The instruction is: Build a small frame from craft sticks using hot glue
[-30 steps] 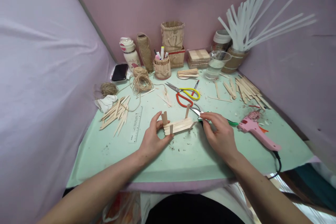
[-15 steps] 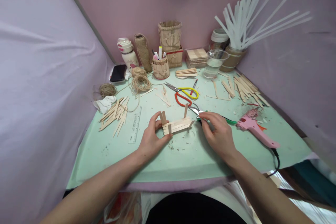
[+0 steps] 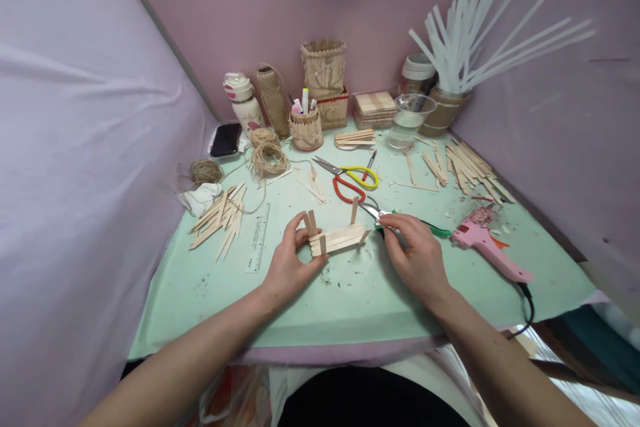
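Note:
My left hand (image 3: pixel 295 260) grips the left end of a small craft-stick frame (image 3: pixel 340 240), thumb in front and fingers behind. The frame has flat sticks laid side by side as its base, with short stick posts standing up at its corners. Just right of it is my right hand (image 3: pixel 413 250), its fingers curled and closed together over green-handled cutters (image 3: pixel 371 211). What those fingertips hold, if anything, is hidden. Behind the frame lie scissors (image 3: pixel 345 177) with one red and one yellow handle.
A pink glue gun (image 3: pixel 487 247) with a black cord lies at right. Loose craft sticks (image 3: pixel 220 217) and a clear ruler (image 3: pixel 259 240) are at left. Twine (image 3: pixel 267 153), a pen cup (image 3: pixel 306 130) and a plastic cup of water (image 3: pixel 406 123) stand at the back.

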`<state>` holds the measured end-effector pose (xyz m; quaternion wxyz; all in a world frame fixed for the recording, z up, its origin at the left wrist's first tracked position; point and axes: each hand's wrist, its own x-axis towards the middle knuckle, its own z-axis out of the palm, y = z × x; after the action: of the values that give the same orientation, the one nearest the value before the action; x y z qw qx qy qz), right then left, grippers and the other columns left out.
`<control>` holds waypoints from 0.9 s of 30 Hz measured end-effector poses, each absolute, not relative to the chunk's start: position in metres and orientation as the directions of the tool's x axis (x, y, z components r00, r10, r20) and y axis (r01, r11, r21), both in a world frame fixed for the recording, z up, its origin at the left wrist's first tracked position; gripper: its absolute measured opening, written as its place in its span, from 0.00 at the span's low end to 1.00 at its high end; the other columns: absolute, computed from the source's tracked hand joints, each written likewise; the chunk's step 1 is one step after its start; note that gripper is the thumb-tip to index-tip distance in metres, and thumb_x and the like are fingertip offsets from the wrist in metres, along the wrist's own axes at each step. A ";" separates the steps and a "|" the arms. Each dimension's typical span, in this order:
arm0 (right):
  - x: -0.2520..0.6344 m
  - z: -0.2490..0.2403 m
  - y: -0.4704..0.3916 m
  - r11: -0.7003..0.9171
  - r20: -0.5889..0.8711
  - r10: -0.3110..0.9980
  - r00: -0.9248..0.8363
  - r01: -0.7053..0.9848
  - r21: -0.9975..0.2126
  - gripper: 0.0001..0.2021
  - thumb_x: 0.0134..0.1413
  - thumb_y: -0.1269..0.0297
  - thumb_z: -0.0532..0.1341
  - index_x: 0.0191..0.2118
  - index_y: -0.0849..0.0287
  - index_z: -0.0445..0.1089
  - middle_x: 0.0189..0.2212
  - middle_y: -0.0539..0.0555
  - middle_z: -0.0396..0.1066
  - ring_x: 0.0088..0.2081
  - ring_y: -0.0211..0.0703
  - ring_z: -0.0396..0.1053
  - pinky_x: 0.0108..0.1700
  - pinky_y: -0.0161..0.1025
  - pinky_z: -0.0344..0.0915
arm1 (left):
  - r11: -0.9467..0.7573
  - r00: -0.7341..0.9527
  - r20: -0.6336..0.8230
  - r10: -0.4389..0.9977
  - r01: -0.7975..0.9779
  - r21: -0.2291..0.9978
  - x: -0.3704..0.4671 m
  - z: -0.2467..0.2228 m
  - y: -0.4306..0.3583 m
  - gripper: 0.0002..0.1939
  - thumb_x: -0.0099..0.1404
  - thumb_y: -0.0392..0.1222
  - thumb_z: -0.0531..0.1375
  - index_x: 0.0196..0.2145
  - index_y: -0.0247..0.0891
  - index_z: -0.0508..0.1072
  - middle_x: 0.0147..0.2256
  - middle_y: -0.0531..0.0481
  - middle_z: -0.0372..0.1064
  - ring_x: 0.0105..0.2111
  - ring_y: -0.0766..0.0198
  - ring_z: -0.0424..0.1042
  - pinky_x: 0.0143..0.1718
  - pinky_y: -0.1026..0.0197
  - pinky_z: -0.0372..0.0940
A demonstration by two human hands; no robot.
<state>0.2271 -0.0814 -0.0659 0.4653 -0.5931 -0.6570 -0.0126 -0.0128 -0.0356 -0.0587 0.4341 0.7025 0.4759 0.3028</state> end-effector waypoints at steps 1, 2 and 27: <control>0.227 -0.066 -0.081 0.295 0.627 0.767 0.137 0.793 -0.534 0.10 0.60 0.71 0.56 0.42 0.54 0.73 0.40 0.55 0.78 0.44 0.50 0.75 0.47 0.50 0.69 | -0.171 0.367 0.011 0.930 0.406 0.898 -0.013 -0.059 -0.036 0.43 0.58 0.35 0.65 0.63 0.43 0.46 0.52 0.43 0.72 0.54 0.58 0.71 0.60 0.49 0.60; 0.227 -0.066 -0.082 0.296 0.629 0.766 0.135 0.794 -0.531 0.10 0.60 0.71 0.56 0.42 0.54 0.73 0.40 0.56 0.78 0.44 0.50 0.75 0.47 0.50 0.69 | -0.171 0.370 0.010 0.929 0.407 0.897 -0.013 -0.059 -0.036 0.43 0.58 0.35 0.65 0.64 0.43 0.45 0.53 0.42 0.72 0.55 0.57 0.71 0.61 0.48 0.60; 0.236 -0.057 -0.092 0.290 0.646 0.749 0.147 0.804 -0.520 0.08 0.60 0.71 0.57 0.41 0.55 0.72 0.39 0.56 0.78 0.44 0.50 0.75 0.47 0.49 0.69 | -0.223 0.336 0.051 0.940 0.495 0.840 -0.012 -0.055 -0.036 0.45 0.53 0.40 0.68 0.64 0.43 0.50 0.52 0.43 0.66 0.52 0.53 0.69 0.55 0.50 0.63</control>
<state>0.2358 -0.0918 -0.0567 0.4684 -0.5951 -0.6524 -0.0291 -0.0120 -0.0358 -0.0549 0.3784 0.7245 0.4955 0.2941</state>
